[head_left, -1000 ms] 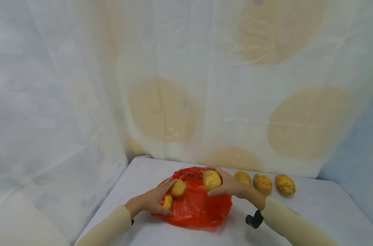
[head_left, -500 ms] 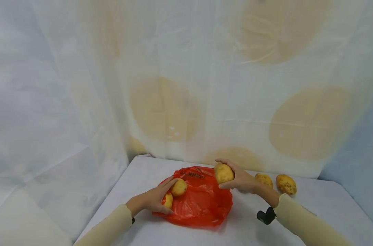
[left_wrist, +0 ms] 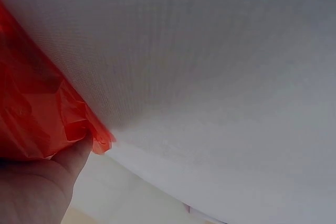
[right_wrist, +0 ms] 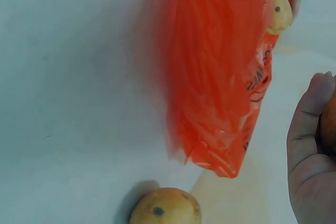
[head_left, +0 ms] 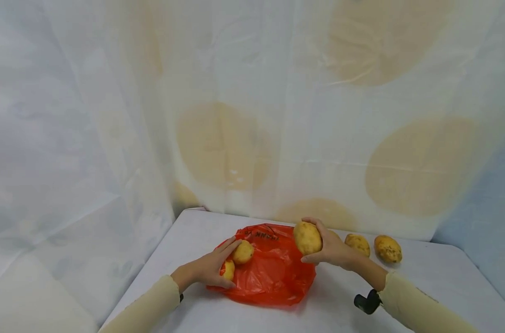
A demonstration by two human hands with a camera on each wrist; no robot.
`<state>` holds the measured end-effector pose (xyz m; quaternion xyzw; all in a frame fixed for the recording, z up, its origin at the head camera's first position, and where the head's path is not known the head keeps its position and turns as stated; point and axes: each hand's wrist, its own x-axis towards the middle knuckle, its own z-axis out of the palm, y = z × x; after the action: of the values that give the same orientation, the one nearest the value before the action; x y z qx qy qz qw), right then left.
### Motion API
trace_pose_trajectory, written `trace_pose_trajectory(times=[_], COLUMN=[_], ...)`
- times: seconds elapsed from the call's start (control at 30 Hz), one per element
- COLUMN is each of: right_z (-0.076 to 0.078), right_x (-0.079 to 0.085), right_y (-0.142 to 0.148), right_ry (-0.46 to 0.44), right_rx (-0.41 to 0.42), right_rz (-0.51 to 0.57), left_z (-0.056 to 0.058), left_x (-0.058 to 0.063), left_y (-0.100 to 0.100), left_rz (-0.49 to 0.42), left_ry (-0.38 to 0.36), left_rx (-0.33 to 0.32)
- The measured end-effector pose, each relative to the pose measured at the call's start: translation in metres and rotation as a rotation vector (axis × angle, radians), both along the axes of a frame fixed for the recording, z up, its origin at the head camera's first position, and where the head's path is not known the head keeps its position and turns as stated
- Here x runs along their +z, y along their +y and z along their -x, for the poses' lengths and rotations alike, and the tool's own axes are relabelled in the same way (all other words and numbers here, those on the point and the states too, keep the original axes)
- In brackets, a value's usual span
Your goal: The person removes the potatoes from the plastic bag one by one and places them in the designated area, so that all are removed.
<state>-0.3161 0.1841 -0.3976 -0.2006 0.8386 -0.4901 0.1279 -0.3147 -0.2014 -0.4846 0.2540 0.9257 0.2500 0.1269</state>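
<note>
A red plastic bag [head_left: 273,273] with dark printed letters lies on the white table, its mouth spread. Two potatoes sit at its left side, the upper potato [head_left: 243,252] and the lower potato [head_left: 228,269]. My left hand [head_left: 206,268] grips the bag's left edge around them; in the left wrist view the thumb [left_wrist: 79,156] presses into the red plastic. Above the bag's right edge, my right hand [head_left: 331,247] holds another potato [head_left: 307,237] between thumb and fingers. That held potato shows only partly at the right wrist view's edge.
Two loose potatoes, one nearer [head_left: 358,244] and one farther right [head_left: 387,249], lie behind my right forearm. One potato [right_wrist: 167,207] shows low in the right wrist view. A pale spotted curtain [head_left: 252,138] hangs behind the table [head_left: 435,286].
My right hand has moved right with its potato, from over the bag's middle to its right edge, and now hides one loose potato. My left hand stays where it was.
</note>
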Motion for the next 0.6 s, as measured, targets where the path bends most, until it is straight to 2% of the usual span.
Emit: trace_pose_trajectory(times=[0.23, 0.4, 0.6], right_z=[0.0, 0.0, 0.0], right_x=[-0.005, -0.01, -0.018], right_y=[0.007, 0.014, 0.024], right_ry=[0.023, 0.036, 0.036], right_rx=[0.021, 0.032, 0.009], right_rz=[0.024, 0.002, -0.045], left_z=[0.0, -0.002, -0.004], left_x=[-0.001, 0.002, 0.002], left_y=[0.002, 0.003, 0.003], left_rz=[0.003, 0.004, 0.013], left_ry=[0.023, 0.01, 0.007], left_rx=[-0.005, -0.001, 0.012])
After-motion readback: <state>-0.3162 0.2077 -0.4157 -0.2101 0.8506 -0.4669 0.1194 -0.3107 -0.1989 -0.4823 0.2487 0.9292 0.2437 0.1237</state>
